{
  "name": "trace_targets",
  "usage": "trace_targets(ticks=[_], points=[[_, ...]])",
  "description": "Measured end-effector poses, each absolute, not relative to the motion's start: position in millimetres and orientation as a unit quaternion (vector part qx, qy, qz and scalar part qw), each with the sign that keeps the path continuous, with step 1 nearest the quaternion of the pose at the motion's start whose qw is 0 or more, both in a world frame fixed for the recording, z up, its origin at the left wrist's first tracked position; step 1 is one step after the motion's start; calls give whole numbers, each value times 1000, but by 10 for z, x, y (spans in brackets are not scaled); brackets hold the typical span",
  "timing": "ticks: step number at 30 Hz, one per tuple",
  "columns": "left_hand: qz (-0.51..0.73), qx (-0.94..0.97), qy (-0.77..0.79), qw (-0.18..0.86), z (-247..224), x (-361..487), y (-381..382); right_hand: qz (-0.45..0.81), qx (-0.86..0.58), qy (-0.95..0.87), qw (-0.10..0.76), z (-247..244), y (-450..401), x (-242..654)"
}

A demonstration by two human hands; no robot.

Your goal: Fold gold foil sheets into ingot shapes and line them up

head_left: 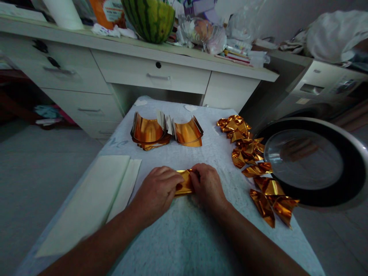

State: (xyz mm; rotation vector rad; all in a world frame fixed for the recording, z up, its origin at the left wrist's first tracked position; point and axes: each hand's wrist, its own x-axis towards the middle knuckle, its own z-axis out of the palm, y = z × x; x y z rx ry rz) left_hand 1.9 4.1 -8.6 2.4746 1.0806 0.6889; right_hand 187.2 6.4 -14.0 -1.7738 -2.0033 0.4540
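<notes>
Holding a small, flat piece of folded gold foil (pixel 183 184) by its two ends, your hands meet at the middle of a table (pixel 215 241) covered with a pale, patterned cloth. Your left hand (pixel 157 188) grips the foil's left end, fingers curled over it and close together. Your right hand (pixel 208 187) pinches the right end, its fingers bent inward. The foil lies low, just above or on the cloth; you cannot tell which from this angle, as your fingers hide both its ends.

Beyond your hands, toward the far edge of the table, sit two side-by-side stacks of curved gold sheets, a left stack (pixel 148 131) and a right stack (pixel 188 132), each bowed upward at its sides. To your left, long white sheets (pixel 89 203) lie flat near your forearm. Along the table's right side runs a loose line of crumpled-looking, folded gold pieces (pixel 244 151), some touching one another.

Past the table stands a white desk (pixel 129 71) with drawers, a cut watermelon (pixel 152 21) on top. At your right, a washing machine's round door (pixel 304 159) hangs open beside the gold pieces.
</notes>
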Motion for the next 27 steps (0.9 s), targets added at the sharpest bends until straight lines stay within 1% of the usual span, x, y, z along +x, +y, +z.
trace_targets(ticks=[4, 11, 20, 27], points=[[208, 894, 359, 170, -80, 76, -54, 159, -638, -722, 215, -149, 62, 1882], [146, 904, 384, 119, -81, 130, -169, 179, -639, -714, 224, -151, 79, 1884], [140, 901, 405, 70, -107, 194, -275, 204, -667, -672, 249, -169, 53, 1874], [127, 900, 412, 64, -114, 201, -311, 169, -668, -685, 238, -164, 66, 1902]])
